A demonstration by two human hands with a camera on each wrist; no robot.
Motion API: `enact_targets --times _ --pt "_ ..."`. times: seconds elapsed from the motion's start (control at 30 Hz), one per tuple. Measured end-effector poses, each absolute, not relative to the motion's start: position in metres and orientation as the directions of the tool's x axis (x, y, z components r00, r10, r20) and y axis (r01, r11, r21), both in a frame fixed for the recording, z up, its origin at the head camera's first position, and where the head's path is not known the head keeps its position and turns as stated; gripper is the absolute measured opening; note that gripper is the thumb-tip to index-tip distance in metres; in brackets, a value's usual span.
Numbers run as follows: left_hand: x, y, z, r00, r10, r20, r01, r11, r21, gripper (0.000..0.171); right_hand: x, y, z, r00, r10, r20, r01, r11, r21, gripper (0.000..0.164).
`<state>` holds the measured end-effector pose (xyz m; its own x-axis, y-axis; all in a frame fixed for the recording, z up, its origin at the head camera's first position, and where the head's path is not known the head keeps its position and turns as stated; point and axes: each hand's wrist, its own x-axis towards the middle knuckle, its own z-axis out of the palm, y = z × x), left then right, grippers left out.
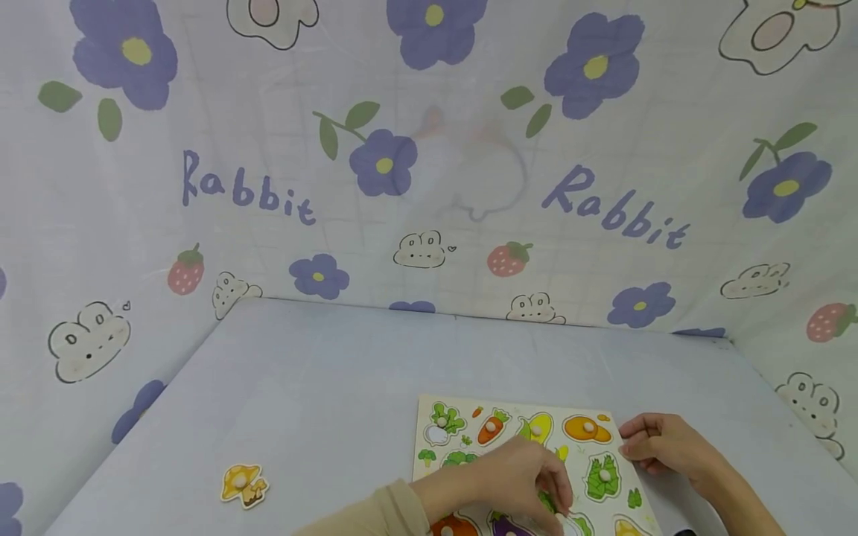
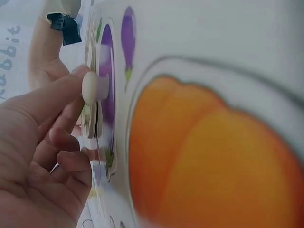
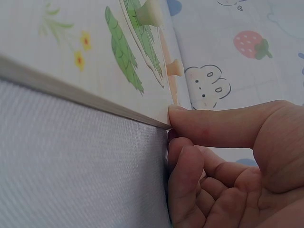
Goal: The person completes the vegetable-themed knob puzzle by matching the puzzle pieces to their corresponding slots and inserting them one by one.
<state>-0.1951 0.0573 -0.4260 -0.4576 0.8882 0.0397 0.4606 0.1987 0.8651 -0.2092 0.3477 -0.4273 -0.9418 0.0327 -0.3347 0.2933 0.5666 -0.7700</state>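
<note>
A wooden vegetable peg puzzle board lies at the near right of the table. My left hand reaches over its lower half, thumb and fingertips pinching a white-and-green leafy vegetable piece, mostly covered by the fingers. The left wrist view shows that hand close to the eggplant piece and its knob. My right hand grips the board's right edge. In the right wrist view the thumb presses the board's corner and the other fingers curl below it.
A yellow mushroom piece lies apart on the table to the left. Carrot, corn and green leafy pieces sit on the board. A patterned curtain hangs along the table's back and sides.
</note>
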Motion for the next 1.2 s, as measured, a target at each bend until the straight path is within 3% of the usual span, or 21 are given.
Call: enact_targets --times 0.2,0.6,0.77,0.97,1.1,1.2 --pt "-0.190 0.066 -0.428 -0.490 0.871 0.034 0.465 0.228 0.856 0.011 -0.208 0.347 -0.425 -0.942 0.033 -0.333 0.293 0.566 -0.771 0.031" --pt "-0.180 0.075 -0.425 -0.661 0.749 0.051 0.494 0.383 0.781 0.015 -0.207 0.346 -0.424 -0.944 0.022 -0.328 0.282 0.567 -0.774 0.032" --pt "-0.177 0.076 -0.425 -0.689 0.722 0.060 0.482 0.394 0.783 0.015 -0.207 0.346 -0.424 -0.942 0.027 -0.334 0.290 0.568 -0.771 0.032" --pt "-0.177 0.078 -0.428 -0.664 0.746 0.051 0.415 0.310 0.855 0.012 -0.206 0.345 -0.424 -0.942 0.025 -0.335 0.289 0.567 -0.771 0.031" --pt "-0.175 0.082 -0.432 -0.600 0.797 0.064 0.435 0.258 0.863 0.008 -0.206 0.345 -0.423 -0.943 0.022 -0.332 0.286 0.564 -0.774 0.031" --pt "-0.172 0.085 -0.434 -0.589 0.805 0.068 0.466 0.269 0.843 0.007 -0.206 0.345 -0.423 -0.943 0.029 -0.333 0.291 0.560 -0.776 0.030"
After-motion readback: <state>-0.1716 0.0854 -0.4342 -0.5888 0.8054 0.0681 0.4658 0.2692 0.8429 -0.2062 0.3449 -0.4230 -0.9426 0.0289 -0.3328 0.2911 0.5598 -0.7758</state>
